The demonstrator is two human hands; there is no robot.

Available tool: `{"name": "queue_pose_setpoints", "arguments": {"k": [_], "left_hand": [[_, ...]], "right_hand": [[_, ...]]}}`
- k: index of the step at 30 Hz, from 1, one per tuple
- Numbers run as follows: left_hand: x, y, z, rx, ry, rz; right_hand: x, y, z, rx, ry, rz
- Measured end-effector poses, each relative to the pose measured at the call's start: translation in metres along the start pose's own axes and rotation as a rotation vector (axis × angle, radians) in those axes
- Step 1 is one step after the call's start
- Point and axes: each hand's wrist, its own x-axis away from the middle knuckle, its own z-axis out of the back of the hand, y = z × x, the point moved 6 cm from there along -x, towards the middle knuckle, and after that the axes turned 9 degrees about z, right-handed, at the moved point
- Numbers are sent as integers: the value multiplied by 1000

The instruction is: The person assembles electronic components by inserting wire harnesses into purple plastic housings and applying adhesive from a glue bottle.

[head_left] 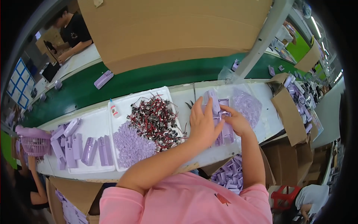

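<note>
A small bottle (pixel 114 109) is showing a red-and-white label (its print is too small to make out), and the pink shirt (pixel 175 203) is bearing a striped emblem (pixel 222 199). The left hand (pixel 202 122) is reaching over lilac casings (pixel 227 134) with fingers spread, touching an upper piece (pixel 213 104); the right hand (pixel 236 121) is bending thumb and finger together at them. I cannot tell whether either is actually gripping. The casings are lying on the bench (pixel 203 158) between the hands, just beside a clear bag (pixel 247 108). The left forearm (pixel 160 162) is crossing before a white tray (pixel 125 98) of wired parts (pixel 154 119). Beyond, a cardboard sheet (pixel 175 33) is blocking the view, and a metal post (pixel 264 39) is standing before the green belt (pixel 149 76).
</note>
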Motion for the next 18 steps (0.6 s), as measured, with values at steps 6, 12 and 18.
{"name": "queue_pose_setpoints", "arguments": {"k": [6, 12, 18], "left_hand": [[80, -14, 72, 308, -674, -34], [126, -64, 99, 589, -913, 529], [135, -69, 100, 1404, -900, 1321]], "right_hand": [[8, -22, 13, 550, -40, 376], [36, -80, -10, 699, 113, 498], [118, -144, -182, 471, -941, 1122]]}}
